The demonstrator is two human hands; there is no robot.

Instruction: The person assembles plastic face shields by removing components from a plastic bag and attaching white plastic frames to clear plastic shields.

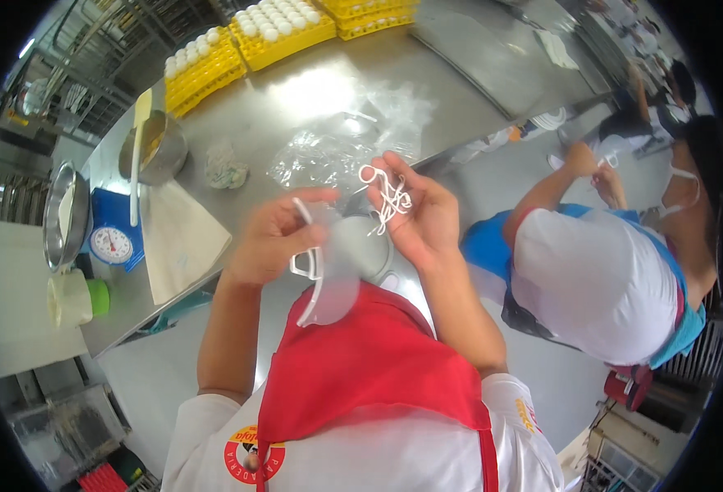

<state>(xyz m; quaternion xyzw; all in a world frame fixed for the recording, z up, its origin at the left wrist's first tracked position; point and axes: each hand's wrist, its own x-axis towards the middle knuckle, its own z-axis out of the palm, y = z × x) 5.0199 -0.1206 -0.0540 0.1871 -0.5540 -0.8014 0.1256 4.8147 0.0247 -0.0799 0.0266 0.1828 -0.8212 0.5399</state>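
Note:
Above my red apron, my left hand [273, 236] pinches a clear plastic mouth shield [335, 283] with a white frame between thumb and fingers. The shield's see-through panel hangs tilted from that hand, and its edges are hard to make out. To its right my right hand [428, 215] is turned palm up, fingers curled round a tangle of thin white elastic cords [392, 199]. One cord end forms a loop near the fingertips. Beyond both hands, crumpled clear plastic bags [320, 156] lie on the steel table [271, 107].
Yellow trays of white eggs [283, 41] line the table's far side. At left are a metal pot [164, 148] with a spatula [138, 139], a blue scale [119, 225], a steel bowl [54, 217] and a beige cloth [181, 242]. Close on the right, a co-worker [595, 283] handles another clear shield.

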